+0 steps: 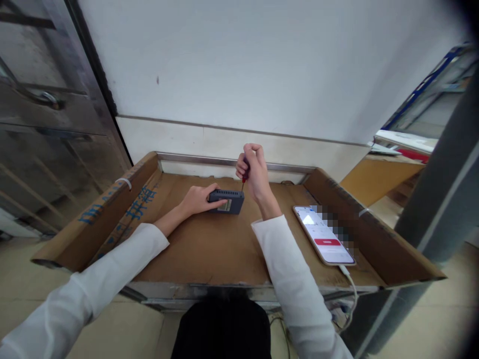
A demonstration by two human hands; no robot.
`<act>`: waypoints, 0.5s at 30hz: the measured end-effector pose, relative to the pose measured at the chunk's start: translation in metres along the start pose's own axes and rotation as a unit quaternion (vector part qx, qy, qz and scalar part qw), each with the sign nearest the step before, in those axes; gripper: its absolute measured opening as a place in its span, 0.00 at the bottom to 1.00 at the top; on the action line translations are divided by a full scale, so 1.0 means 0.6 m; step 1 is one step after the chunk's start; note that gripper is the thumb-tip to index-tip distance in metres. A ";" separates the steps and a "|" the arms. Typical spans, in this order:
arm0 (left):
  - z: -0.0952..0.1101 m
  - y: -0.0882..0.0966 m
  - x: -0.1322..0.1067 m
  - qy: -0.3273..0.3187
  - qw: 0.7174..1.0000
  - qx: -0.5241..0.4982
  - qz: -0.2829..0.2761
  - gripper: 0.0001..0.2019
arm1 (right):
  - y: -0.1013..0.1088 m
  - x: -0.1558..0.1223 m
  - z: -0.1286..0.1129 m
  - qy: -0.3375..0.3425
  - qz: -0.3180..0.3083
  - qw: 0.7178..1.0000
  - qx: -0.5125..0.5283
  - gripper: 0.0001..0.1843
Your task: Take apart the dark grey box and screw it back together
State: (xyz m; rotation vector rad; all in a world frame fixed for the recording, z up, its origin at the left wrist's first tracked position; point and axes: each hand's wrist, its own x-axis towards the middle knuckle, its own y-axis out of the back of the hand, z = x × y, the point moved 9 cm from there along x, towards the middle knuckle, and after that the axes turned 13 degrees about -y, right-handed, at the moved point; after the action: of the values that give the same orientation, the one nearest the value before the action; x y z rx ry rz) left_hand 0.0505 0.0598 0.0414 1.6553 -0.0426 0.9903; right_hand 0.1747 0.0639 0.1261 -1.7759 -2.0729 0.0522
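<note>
A small dark grey box (236, 203) with vent slots along its upper edge and a pale label stands on the cardboard. My left hand (198, 200) grips its left end, thumb across the label side and fingers behind. Above the box's right end, my right hand (255, 169) is closed around a screwdriver (245, 175) with a dark and red handle. The screwdriver points down, its thin shaft reaching the box's upper right corner. Whether the tip sits in a screw is too small to tell.
Cardboard (179, 259) lines the tabletop, with raised flaps at left and right. A lit phone (324, 237) lies to the right, a white cable (351, 284) plugged into its near end. Behind stands a white wall (239, 65); a metal door (48, 114) is at left.
</note>
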 end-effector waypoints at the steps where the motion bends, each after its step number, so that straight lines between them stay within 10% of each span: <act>1: 0.000 0.000 0.000 0.001 1.000 0.000 0.000 0.23 | 0.002 0.000 0.000 0.003 0.006 1.000 0.001 0.21; 15: 0.000 0.001 -0.002 -0.006 1.000 -0.001 0.007 0.24 | 0.021 0.007 -0.005 0.004 -0.010 1.000 -0.002 0.22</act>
State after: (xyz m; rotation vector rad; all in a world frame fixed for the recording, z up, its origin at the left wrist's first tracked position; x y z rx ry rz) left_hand 0.0495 0.0590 0.0410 1.6611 -0.0634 0.9903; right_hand 0.1871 0.0694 0.1266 -1.7542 -2.0866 0.0335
